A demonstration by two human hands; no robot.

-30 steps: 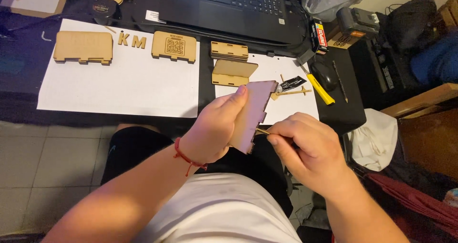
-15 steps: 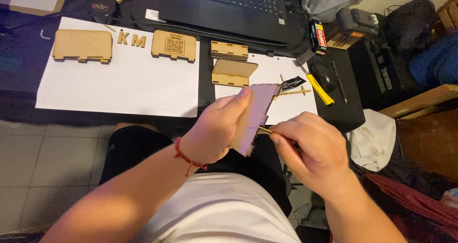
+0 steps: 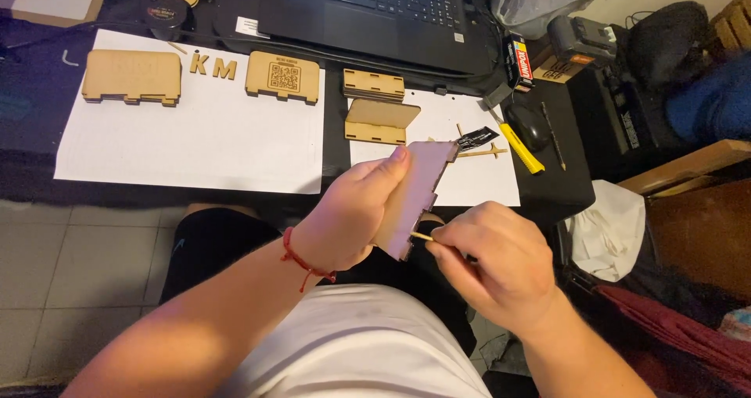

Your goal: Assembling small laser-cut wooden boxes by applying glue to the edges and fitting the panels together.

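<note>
My left hand [image 3: 352, 210] grips a flat cut wooden panel [image 3: 415, 199] with notched edges, held upright above my lap, its pinkish face turned toward me. A red string bracelet circles that wrist. My right hand [image 3: 493, 261] pinches a thin wooden stick [image 3: 422, 236] whose tip touches the panel's lower right edge. Both hands are just in front of the desk's near edge.
On the dark desk lie two white paper sheets [image 3: 195, 132], several laser-cut wooden panels [image 3: 131, 76], two wooden letters [image 3: 213, 66], a stacked wooden part [image 3: 379, 121], a yellow cutter [image 3: 520, 148], a mouse [image 3: 529, 126] and a laptop [image 3: 375, 11]. Bags and cloth crowd the right.
My right hand has slid the stick slightly down along the panel's edge. The left hand keeps the panel nearly still.
</note>
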